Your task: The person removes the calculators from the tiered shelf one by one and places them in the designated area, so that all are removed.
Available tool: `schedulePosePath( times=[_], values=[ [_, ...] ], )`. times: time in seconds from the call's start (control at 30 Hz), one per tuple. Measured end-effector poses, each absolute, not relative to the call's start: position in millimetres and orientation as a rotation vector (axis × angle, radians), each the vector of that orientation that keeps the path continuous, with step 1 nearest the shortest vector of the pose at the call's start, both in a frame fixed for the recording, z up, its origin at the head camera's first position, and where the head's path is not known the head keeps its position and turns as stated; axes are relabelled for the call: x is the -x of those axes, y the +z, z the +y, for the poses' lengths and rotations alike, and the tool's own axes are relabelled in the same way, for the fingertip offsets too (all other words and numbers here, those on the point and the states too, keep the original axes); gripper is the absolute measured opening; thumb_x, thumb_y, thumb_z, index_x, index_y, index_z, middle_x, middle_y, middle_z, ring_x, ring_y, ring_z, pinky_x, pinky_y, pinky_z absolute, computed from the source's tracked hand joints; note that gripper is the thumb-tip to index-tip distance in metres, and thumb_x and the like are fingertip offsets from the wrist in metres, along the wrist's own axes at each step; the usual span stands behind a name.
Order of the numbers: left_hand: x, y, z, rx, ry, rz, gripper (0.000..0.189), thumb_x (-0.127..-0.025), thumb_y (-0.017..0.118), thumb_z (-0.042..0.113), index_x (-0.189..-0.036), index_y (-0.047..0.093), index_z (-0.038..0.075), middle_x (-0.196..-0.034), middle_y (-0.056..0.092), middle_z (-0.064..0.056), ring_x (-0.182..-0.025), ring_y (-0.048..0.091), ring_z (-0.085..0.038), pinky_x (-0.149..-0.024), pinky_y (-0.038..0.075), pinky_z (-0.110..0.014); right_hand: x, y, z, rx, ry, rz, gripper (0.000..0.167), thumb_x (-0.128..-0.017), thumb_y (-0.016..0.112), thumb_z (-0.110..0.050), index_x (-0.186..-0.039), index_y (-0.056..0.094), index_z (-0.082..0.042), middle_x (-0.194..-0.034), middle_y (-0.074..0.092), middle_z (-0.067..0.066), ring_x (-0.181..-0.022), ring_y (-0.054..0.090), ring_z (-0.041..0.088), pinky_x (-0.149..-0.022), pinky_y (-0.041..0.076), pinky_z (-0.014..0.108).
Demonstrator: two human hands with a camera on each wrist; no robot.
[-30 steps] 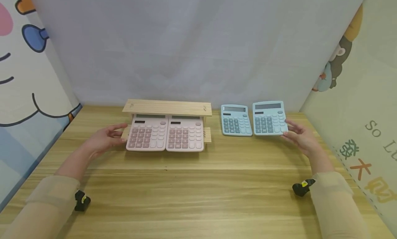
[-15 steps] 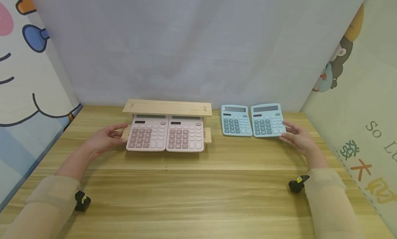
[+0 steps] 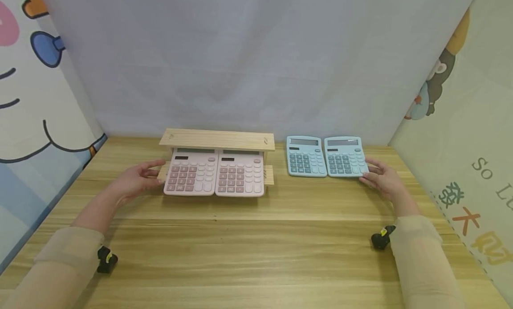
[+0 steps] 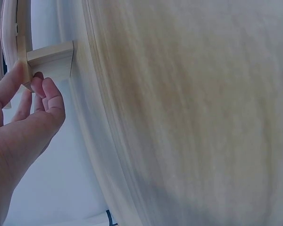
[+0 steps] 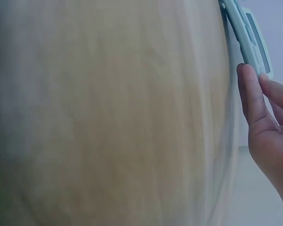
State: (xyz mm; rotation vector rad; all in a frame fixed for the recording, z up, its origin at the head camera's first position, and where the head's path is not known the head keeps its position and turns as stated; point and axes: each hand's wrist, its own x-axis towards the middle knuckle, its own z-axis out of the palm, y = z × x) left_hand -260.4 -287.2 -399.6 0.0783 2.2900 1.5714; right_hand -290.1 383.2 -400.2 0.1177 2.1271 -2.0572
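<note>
Two pink calculators, the left one [image 3: 190, 172] and the right one [image 3: 239, 173], lean side by side on a small wooden rack [image 3: 218, 139], their tops under its upper board. My left hand [image 3: 138, 180] pinches the left end of the rack's lower board [image 4: 23, 59] between thumb and fingers. To the right lie two light blue calculators, the left one [image 3: 306, 156] and the right one [image 3: 345, 156], close together. My right hand [image 3: 384, 180] holds the right blue calculator by its right edge, thumb on top and fingers beneath, as the calculator side [image 5: 245, 35] shows in the right wrist view.
A wooden table [image 3: 248, 255] spreads out in front of both forearms. Behind it hangs a pale cloth backdrop [image 3: 240, 64]. Printed panels stand on the left [image 3: 36, 104] and right [image 3: 461, 135]. A small black camera [image 3: 382, 237] sits at the right wrist.
My right hand has brought the right blue calculator slightly left and lower, beside the other blue one, and its tilt has levelled. The left hand and the rack have stayed put.
</note>
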Motion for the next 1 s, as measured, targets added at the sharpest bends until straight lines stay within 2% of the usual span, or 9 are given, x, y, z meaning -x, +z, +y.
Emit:
schedulePosePath(
  times=[0.1,0.23,0.4,0.5,0.73,1.0],
  values=[
    [260.3,-398.8,-286.2,-0.080,1.575,2.286,0.076,-0.093,0.060,0.014,-0.152,0.013,0.010,-0.145,0.029,-0.029,-0.121,0.044,-0.028,-0.095,0.044,-0.028,288.9,-399.4,382.5,-0.126,-2.045,2.149,0.068,-0.094,0.049,0.005,-0.151,0.012,-0.002,-0.146,0.021,0.024,-0.092,0.060,0.001,-0.091,0.049,0.024],
    [260.7,-398.6,-285.5,-0.078,1.574,2.288,0.076,-0.093,0.060,0.014,-0.152,0.013,0.010,-0.145,0.028,-0.029,-0.123,0.041,-0.031,-0.098,0.042,-0.032,288.4,-397.8,382.7,-0.143,-2.028,2.157,0.067,-0.095,0.048,0.005,-0.151,0.012,-0.002,-0.153,0.007,0.022,-0.092,0.059,0.000,-0.093,0.047,0.023],
    [260.7,-398.8,-285.3,-0.071,1.571,2.293,0.077,-0.092,0.061,0.016,-0.152,0.014,0.011,-0.145,0.026,-0.030,-0.127,0.037,-0.034,-0.102,0.037,-0.039,290.7,-399.5,385.6,-0.165,-1.991,2.188,0.065,-0.094,0.049,0.005,-0.150,0.016,0.000,-0.142,0.025,0.019,-0.091,0.061,0.001,-0.092,0.048,0.023],
    [260.8,-399.6,-285.6,-0.072,1.569,2.296,0.076,-0.093,0.061,0.015,-0.152,0.014,0.011,-0.145,0.027,-0.029,-0.126,0.038,-0.034,-0.101,0.039,-0.038,291.2,-400.5,386.4,-0.167,-1.963,2.213,0.064,-0.094,0.050,0.004,-0.149,0.018,0.002,-0.136,0.029,0.017,-0.089,0.062,0.003,-0.089,0.050,0.024],
    [260.6,-400.7,-286.9,-0.074,1.571,2.291,0.075,-0.093,0.060,0.015,-0.153,0.013,0.012,-0.145,0.027,-0.029,-0.125,0.039,-0.033,-0.102,0.039,-0.039,290.7,-399.3,384.9,-0.143,-1.754,2.366,0.060,-0.097,0.048,-0.001,-0.148,0.017,0.004,-0.146,0.021,0.028,-0.081,0.063,0.004,-0.081,0.054,0.023],
    [259.4,-398.7,-286.1,-0.065,1.575,2.285,0.076,-0.093,0.060,0.014,-0.153,0.013,0.012,-0.145,0.027,-0.029,-0.126,0.039,-0.034,-0.104,0.037,-0.042,294.4,-399.1,381.9,-0.148,-1.654,2.434,0.061,-0.096,0.051,-0.001,-0.148,0.020,0.002,-0.151,0.019,0.027,-0.075,0.060,-0.001,-0.076,0.054,0.020]
  ],
)
